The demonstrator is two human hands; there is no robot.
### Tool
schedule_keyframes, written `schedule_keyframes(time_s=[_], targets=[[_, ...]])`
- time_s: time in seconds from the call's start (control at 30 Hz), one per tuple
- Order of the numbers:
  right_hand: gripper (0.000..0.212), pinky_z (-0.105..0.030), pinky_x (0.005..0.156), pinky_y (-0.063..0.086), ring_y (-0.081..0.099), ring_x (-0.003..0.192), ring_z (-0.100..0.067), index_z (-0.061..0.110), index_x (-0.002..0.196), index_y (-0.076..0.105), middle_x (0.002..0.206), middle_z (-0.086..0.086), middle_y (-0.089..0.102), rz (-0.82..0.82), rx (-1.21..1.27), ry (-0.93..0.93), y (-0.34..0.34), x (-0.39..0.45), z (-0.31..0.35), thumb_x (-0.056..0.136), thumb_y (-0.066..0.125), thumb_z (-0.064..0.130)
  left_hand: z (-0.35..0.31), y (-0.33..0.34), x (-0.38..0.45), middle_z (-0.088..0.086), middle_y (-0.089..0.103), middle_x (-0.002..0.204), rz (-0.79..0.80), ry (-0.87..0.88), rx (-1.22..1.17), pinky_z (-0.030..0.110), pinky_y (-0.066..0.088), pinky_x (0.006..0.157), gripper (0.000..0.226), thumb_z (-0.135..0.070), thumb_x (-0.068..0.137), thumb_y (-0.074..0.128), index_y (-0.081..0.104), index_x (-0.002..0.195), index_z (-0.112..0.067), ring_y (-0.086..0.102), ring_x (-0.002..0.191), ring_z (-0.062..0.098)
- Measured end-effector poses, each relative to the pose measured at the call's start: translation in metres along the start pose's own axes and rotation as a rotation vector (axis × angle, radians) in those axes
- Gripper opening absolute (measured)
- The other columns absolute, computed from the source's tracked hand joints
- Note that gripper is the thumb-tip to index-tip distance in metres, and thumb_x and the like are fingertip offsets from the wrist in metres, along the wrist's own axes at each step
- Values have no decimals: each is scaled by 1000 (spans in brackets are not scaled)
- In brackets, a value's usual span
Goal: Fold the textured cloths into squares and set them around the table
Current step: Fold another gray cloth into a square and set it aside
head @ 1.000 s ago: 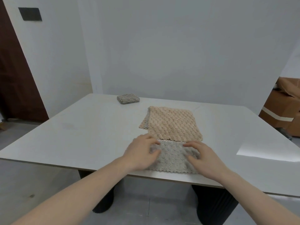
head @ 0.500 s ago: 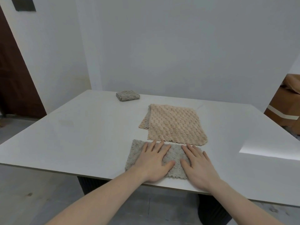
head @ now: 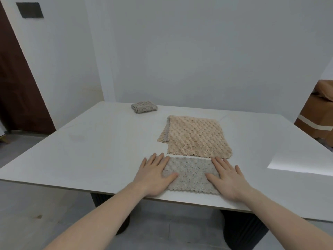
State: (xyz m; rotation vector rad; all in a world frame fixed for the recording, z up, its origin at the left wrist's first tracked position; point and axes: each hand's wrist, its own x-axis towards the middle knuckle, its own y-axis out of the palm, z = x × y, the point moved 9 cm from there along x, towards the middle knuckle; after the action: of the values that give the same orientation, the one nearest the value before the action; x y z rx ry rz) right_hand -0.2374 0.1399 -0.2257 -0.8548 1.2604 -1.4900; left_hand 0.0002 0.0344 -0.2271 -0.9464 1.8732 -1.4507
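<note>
We counted three cloths on the table — our left hand and right hand pressed flat, fingers straight, on the grey cloth at the near edge; peach cloth just behind, folded grey square far back.

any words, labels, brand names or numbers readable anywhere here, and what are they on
None: no text can be read in this view.
The dark plate on the wall is blank.
The cardboard box shows only a pale tape band, no print.
The grey cloth under both hands, the beige cloth and the folded grey cloth show no tags.
</note>
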Motion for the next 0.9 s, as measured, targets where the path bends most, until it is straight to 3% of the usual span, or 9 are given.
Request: schedule_keyframes(time_s=[0.2,0.33,0.47,0.63,0.7,0.77,0.9], targets=[[78,-44,125,-3,-1,154,-8,28,161,4,167,14,1,-7,48,56,-7,-7,-24,97,20,70,41,-8,-13,-13,0,169,-45,-71,-26,39,-3,127,91,-82,90,19,6,163,-29,-3,156,9],[68,-46,125,6,17,152,-13,30,157,25,165,10,22,-72,117,108,-13,1,-32,99,21,64,45,-11,-16,-14,6,169,-84,-101,-43,39,0,127,89,-81,90,22,10,162,-30,1,156,14],[46,-43,115,26,48,129,-15,28,133,47,139,6,55,-252,190,139,-23,-3,-32,97,34,55,43,-12,-17,-14,4,169,-98,-120,-46,41,-1,127,87,-79,91,21,9,162,-31,-1,156,15],[43,-39,112,25,54,124,-18,23,137,49,129,5,60,-261,262,137,-28,-9,-29,100,45,44,43,-12,-17,-14,4,169,-99,-116,-55,40,-1,127,85,-77,92,22,9,162,-31,-2,156,15],[31,-39,111,27,55,121,-20,24,124,57,124,5,61,-235,310,118,-30,-8,-31,99,52,40,43,-13,-17,-14,5,169,-104,-112,-60,40,-1,127,84,-76,93,22,9,162,-31,-2,156,15],[15,-38,101,37,57,114,-22,21,97,60,117,8,62,-222,426,133,-35,-8,-32,96,60,35,44,-13,-18,-14,6,169,-111,-108,-70,40,-1,127,82,-74,94,22,11,162,-31,-1,156,15],[18,-38,80,48,65,88,-23,16,86,63,88,1,71,-220,622,230,-50,-8,-32,90,67,33,44,-14,-18,-13,11,168,-135,-95,-110,39,0,127,76,-69,97,26,14,162,-31,2,156,15]])
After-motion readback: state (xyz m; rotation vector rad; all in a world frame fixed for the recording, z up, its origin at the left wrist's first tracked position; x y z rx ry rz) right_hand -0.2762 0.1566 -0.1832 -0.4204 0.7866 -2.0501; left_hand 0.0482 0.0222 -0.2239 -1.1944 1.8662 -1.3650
